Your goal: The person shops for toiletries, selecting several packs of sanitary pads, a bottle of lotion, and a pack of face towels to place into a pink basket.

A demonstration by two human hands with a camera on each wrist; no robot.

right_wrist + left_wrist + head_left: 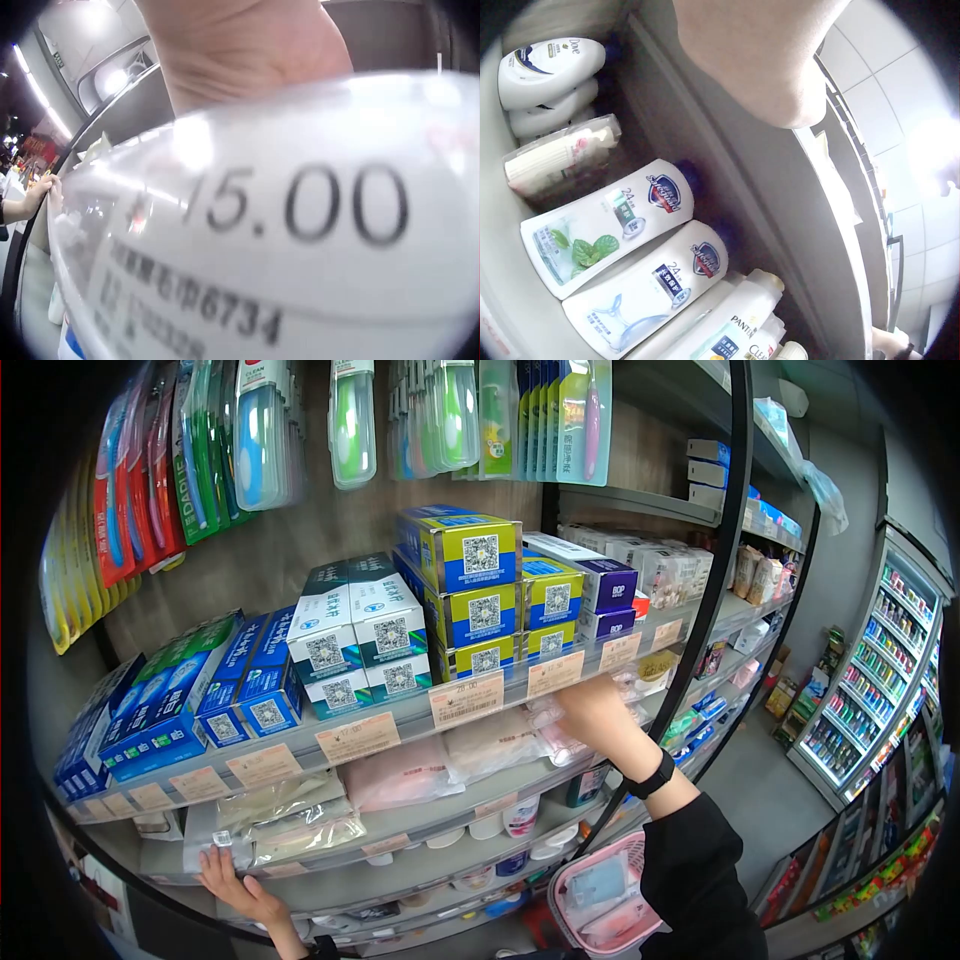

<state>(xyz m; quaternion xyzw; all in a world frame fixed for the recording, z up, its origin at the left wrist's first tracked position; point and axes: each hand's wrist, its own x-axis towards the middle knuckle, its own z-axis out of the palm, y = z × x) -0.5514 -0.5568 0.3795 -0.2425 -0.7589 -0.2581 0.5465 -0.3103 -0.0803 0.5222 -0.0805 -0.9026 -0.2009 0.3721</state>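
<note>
In the head view my right hand reaches in below the price strip of the upper shelf, among plastic-wrapped soft packs. Its fingers are hidden there, so I cannot tell whether they hold a pack. The right wrist view has the heel of this hand above a large price label reading 15.00. At the lower left, my left hand rests on the edge of the soft-pack shelf, fingers spread, beside a clear-wrapped pale yellow pack. A pink pack lies between the two hands.
Toothpaste boxes stack on the upper shelf under hanging toothbrushes. Shampoo bottles stand on a lower shelf. A black upright post rises right of my right hand. A pink basket holding packs sits below.
</note>
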